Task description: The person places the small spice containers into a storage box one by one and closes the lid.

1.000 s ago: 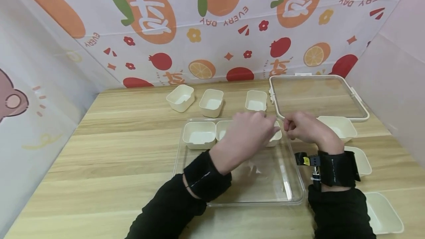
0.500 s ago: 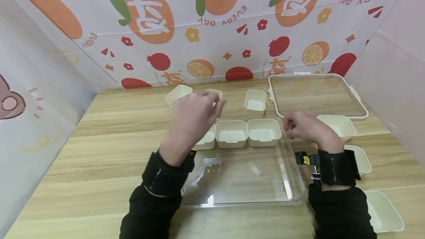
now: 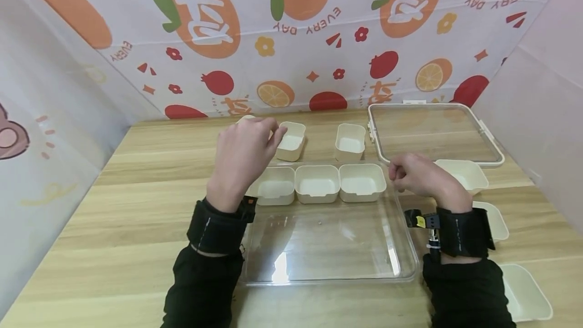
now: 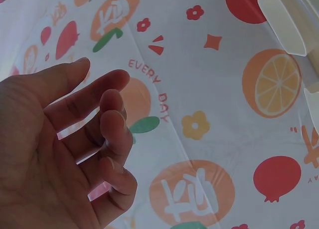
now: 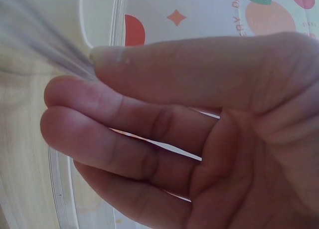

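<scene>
Risk, clear tray (image 3: 391, 262): you pin it only at its right edge, mid-right of the head view; I judge that a sideways nudge from your left forearm, which crosses its near left corner, could slide or pivot it on the wooden table (image 3: 136, 206).
Risk, row of three cream tubs (image 3: 317, 183): they sit side by side along the tray's far wall, centre frame; if the tray jerks, I judge they could shift out of line.
Risk, loose cream tub (image 3: 291, 140): it stands just right of your left fingertips, upper centre; a fast reach could knock it toward the tub beside it (image 3: 350, 141).
Risk, hidden tub (image 3: 246, 118): only a sliver shows above your knuckles, so whether you touch it I cannot tell.
Pose, left hand (image 3: 242, 155): stretched forward over the table past the tray's far left corner, back of hand up; the left wrist view shows its fingers (image 4: 107, 119) loosely curled with nothing in them.
Pose, right hand (image 3: 416, 175): low at the tray's right rim, wrist toward you, thumb and fingers (image 5: 124, 114) pressed together, pinching that rim.
</scene>
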### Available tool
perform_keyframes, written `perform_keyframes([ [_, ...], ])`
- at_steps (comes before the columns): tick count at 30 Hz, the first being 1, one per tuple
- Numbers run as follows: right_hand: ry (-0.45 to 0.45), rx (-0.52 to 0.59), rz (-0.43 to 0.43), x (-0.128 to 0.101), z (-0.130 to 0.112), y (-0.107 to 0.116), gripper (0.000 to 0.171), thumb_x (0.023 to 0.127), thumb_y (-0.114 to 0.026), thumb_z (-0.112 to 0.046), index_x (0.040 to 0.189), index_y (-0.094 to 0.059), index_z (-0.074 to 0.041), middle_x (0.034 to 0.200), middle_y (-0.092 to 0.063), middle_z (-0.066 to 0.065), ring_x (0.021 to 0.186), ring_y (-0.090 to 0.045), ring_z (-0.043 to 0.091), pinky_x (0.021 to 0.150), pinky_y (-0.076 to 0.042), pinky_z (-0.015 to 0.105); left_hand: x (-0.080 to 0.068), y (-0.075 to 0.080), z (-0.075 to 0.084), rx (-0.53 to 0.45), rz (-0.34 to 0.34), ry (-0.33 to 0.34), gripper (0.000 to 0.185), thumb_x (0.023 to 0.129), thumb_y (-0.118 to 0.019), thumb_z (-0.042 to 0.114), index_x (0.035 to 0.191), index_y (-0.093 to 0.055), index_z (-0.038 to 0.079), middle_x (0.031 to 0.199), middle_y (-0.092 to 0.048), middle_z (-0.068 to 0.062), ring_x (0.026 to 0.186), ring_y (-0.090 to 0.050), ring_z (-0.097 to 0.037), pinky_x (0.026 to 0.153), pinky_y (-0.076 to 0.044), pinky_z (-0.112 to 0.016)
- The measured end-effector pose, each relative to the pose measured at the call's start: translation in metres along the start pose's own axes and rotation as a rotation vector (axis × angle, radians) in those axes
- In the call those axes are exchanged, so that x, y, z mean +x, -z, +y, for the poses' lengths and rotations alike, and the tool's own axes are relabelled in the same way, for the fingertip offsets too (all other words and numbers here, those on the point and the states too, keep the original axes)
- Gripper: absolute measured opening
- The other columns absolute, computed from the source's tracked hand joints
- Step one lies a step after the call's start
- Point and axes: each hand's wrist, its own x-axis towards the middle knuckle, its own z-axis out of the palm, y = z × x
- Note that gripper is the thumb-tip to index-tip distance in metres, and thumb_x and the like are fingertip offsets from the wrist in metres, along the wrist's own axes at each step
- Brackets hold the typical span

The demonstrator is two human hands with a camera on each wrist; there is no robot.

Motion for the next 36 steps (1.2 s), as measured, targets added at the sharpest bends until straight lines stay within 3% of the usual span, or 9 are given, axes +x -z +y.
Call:
perform_keyframes([
  [8, 0.011, -0.011, -0.002, 0.0, 0.0, 0.004, 0.011, 0.082, -0.064, 0.01, 0.086, -0.061, 0.0, 0.077, -0.059, 0.004, 0.067, -0.049, 0.02, 0.058, -0.039, 0.034, 0.004, 0.003, -0.008, -0.015, -0.061, 0.006, 0.022, 0.099, -0.068, 0.024, 0.093, -0.077, 0.005, 0.058, -0.051, -0.003, 0.053, -0.048, -0.023, 0.044, -0.027, -0.032],
  [13, 0.012, -0.005, 0.005, 0.0, 0.001, 0.003, 0.012, 0.082, -0.065, 0.01, 0.086, -0.061, 0.0, 0.076, -0.058, 0.004, 0.067, -0.049, 0.02, 0.058, -0.039, 0.033, 0.004, 0.007, -0.037, -0.074, -0.133, 0.07, 0.024, 0.101, -0.065, 0.023, 0.101, -0.077, 0.003, 0.051, -0.032, 0.003, 0.048, -0.037, -0.017, 0.046, -0.024, -0.032],
  [16, 0.012, -0.007, 0.004, 0.001, 0.001, 0.002, 0.011, 0.082, -0.064, 0.011, 0.086, -0.061, 0.0, 0.075, -0.057, 0.003, 0.067, -0.048, 0.019, 0.058, -0.039, 0.033, 0.001, 0.005, -0.056, -0.081, -0.159, 0.122, 0.023, 0.1, -0.065, 0.021, 0.101, -0.076, 0.002, 0.051, -0.028, 0.003, 0.047, -0.031, -0.017, 0.047, -0.023, -0.033],
  [21, 0.01, -0.006, 0.003, 0.0, 0.002, -0.001, 0.011, 0.082, -0.064, 0.011, 0.086, -0.061, 0.0, 0.074, -0.057, 0.003, 0.066, -0.048, 0.019, 0.057, -0.038, 0.032, -0.001, -0.006, -0.079, -0.083, -0.23, 0.175, 0.022, 0.1, -0.065, 0.019, 0.102, -0.076, 0.0, 0.051, -0.036, 0.001, 0.05, -0.039, -0.02, 0.048, -0.026, -0.034],
  [24, 0.006, -0.006, 0.002, 0.0, 0.002, -0.001, 0.011, 0.082, -0.064, 0.01, 0.086, -0.061, 0.0, 0.074, -0.057, 0.003, 0.066, -0.048, 0.019, 0.057, -0.038, 0.033, -0.002, -0.015, -0.088, -0.083, -0.28, 0.191, 0.021, 0.099, -0.066, 0.018, 0.102, -0.075, -0.001, 0.053, -0.048, -0.002, 0.055, -0.048, -0.022, 0.05, -0.032, -0.034],
  [30, -0.003, -0.016, -0.002, 0.0, 0.001, -0.001, 0.012, 0.083, -0.065, 0.009, 0.085, -0.061, -0.002, 0.075, -0.058, 0.003, 0.066, -0.049, 0.019, 0.058, -0.039, 0.033, -0.004, -0.029, -0.099, -0.032, -0.356, 0.24, 0.022, 0.097, -0.068, 0.017, 0.108, -0.072, -0.001, 0.076, -0.069, -0.013, 0.072, -0.061, -0.029, 0.057, -0.045, -0.042],
  [36, 0.0, -0.026, 0.001, 0.0, 0.001, -0.001, 0.012, 0.083, -0.066, 0.009, 0.085, -0.061, -0.002, 0.073, -0.057, 0.002, 0.066, -0.048, 0.019, 0.058, -0.039, 0.033, -0.006, -0.04, -0.105, 0.01, -0.421, 0.251, 0.023, 0.097, -0.068, 0.019, 0.108, -0.073, 0.0, 0.08, -0.067, -0.013, 0.072, -0.059, -0.029, 0.058, -0.045, -0.042],
])
